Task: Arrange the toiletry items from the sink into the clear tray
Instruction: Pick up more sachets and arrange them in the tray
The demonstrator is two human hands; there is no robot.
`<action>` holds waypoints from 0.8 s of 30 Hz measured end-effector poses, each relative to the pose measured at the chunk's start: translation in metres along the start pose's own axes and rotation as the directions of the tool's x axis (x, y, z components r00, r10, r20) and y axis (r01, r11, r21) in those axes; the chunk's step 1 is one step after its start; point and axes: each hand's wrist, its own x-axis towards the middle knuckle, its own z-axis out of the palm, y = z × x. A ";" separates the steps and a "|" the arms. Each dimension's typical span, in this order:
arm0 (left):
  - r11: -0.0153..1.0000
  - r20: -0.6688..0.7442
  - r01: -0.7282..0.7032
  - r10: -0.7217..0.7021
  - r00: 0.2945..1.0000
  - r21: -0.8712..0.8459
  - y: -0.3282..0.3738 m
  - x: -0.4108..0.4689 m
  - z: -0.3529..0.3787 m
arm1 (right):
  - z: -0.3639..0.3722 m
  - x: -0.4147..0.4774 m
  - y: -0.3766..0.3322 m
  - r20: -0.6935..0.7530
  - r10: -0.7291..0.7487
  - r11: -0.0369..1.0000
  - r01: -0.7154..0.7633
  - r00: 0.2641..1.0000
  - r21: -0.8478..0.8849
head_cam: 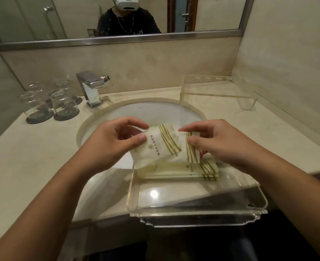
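Both my left hand (116, 140) and right hand (217, 142) pinch white striped packets (163, 146) above the clear tray (196, 213), where flat packets (193, 171) lie.

**Cream, olive stripes and clear acrylic**

The toiletry packets (160, 146) are white with olive-green diagonal stripes and small olive print. The tray (198, 213) is colourless clear acrylic. The countertop (33, 147) is mottled cream stone, the sink basin (151, 113) white, the faucet (91, 87) shiny chrome, the coasters (39, 116) dark grey.
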 end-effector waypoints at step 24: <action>0.849 0.179 -0.211 0.139 0.974 0.485 -0.009 -0.055 0.026 | 0.035 -0.071 0.011 -0.100 -0.034 0.881 -0.017 0.994 -0.473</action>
